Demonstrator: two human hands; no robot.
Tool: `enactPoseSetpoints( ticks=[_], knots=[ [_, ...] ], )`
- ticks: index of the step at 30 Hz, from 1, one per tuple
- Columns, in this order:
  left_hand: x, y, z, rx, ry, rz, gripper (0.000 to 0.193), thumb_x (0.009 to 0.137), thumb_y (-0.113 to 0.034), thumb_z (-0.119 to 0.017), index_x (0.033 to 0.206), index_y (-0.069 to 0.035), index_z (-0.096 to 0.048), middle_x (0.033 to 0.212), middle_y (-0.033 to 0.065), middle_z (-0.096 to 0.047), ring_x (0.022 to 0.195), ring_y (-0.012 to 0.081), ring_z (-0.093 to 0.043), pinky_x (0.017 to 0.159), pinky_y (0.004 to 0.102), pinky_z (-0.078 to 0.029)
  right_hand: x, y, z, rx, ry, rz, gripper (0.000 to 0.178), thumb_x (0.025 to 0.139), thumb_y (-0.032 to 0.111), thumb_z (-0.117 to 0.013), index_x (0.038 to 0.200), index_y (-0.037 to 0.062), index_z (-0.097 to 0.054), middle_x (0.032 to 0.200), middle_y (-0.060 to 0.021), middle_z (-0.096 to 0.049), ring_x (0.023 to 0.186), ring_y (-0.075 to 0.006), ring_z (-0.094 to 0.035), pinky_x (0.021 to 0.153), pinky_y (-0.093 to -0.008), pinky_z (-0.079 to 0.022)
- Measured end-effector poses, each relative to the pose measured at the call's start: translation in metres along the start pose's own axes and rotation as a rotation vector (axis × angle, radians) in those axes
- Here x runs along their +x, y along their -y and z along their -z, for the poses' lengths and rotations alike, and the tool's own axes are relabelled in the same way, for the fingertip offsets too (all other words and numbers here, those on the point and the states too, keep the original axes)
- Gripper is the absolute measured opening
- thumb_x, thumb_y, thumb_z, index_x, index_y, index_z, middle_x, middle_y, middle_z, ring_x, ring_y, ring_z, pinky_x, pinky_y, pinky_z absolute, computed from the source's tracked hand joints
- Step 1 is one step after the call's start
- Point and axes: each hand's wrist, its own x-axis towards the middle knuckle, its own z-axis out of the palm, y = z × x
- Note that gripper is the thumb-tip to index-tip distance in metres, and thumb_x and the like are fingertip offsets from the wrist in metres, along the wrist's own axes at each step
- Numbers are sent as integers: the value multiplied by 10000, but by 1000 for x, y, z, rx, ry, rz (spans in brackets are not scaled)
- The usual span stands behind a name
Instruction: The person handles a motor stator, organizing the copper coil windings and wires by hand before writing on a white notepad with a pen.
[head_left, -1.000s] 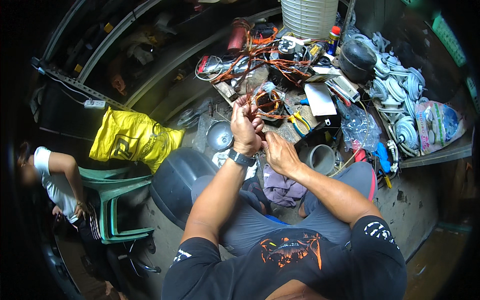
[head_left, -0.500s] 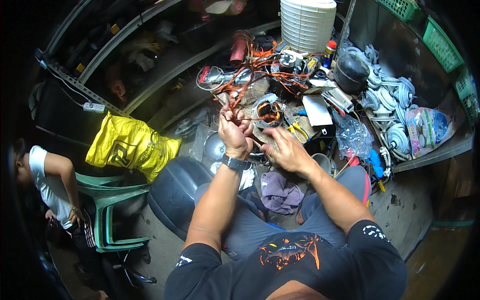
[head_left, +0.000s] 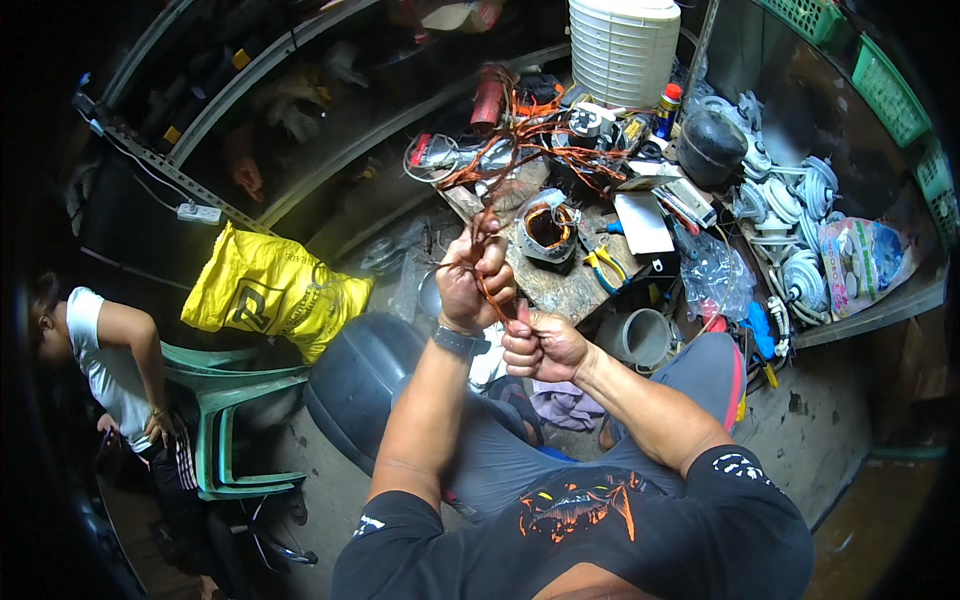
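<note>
A bundle of reddish-brown copper wire [head_left: 487, 217] runs up from my left hand [head_left: 474, 284], whose fingers are wrapped round it. Just below and to the right, my right hand [head_left: 547, 344] is closed in a pinch on the lower end of the same wire, thumb on top. Beyond the hands, a round metal motor stator [head_left: 560, 252] with copper windings inside stands on a worn wooden board [head_left: 530, 285]. Pliers [head_left: 606, 270] with yellow and blue handles lie to its right. More orange-brown wire [head_left: 585, 165] is heaped behind the stator.
A white ribbed bucket [head_left: 625, 50] and a spray can [head_left: 666, 108] stand at the back. Grey fan-like parts [head_left: 785, 205] pile up at right. A grey pot [head_left: 640, 338] sits by my right knee. At left are a yellow sack [head_left: 275, 295], a green chair [head_left: 205, 400] and another person [head_left: 115, 350].
My right hand has gone from spread fingers to a pinch on the wire, moving slightly left and down. The stator and board now show more fully. The view has shifted slightly.
</note>
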Motion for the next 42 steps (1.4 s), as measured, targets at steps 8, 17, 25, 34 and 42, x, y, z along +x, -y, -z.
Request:
enactPoseSetpoints(
  ticks=[8, 17, 25, 34, 42],
  knots=[
    [74, -49, 26, 455, -330, -26, 300, 998, -307, -441, 1188, -97, -540, 830, -6, -486, 596, 79, -392, 543, 224, -342, -13, 52, 34, -1522, -887, -29, 440, 956, 393, -588, 1228, 47, -593, 1091, -164, -690, 1015, -267, -665, 909, -382, -499],
    [170, -55, 128, 991, -412, 71, 347, 1015, -253, -570, 1336, -122, -545, 1035, 4, -622, 888, 125, -616, 838, 323, -549, -63, 64, 40, -1844, -675, -156, 320, 949, 324, -598, 1105, 46, -634, 1062, -196, -645, 1064, -362, -604, 930, -448, -468],
    [146, -7, 170, 1371, -431, -272, 349, 1023, -196, -562, 1326, -23, -542, 1096, 41, -624, 933, 123, -621, 841, 284, -523, -67, 69, 24, -1990, -628, -265, 338, 943, 313, -617, 1124, 27, -616, 1071, -230, -612, 1061, -405, -594, 914, -483, -476],
    [151, 3, 177, 1742, -710, -245, 265, 992, -257, -613, 1100, -20, -664, 903, 65, -704, 805, 119, -637, 744, 294, -515, -71, 70, 18, -2096, -652, -240, 348, 938, 325, -623, 1100, 17, -611, 1067, -246, -609, 1058, -423, -600, 904, -495, -481],
    [139, -3, 177, 1625, -677, -222, 329, 999, -293, -610, 1102, 16, -656, 930, 56, -699, 858, 123, -627, 797, 281, -500, -78, 78, 14, -2122, -597, -156, 371, 928, 350, -633, 1057, 3, -605, 1019, -252, -605, 1004, -437, -607, 869, -521, -481]
  ],
)
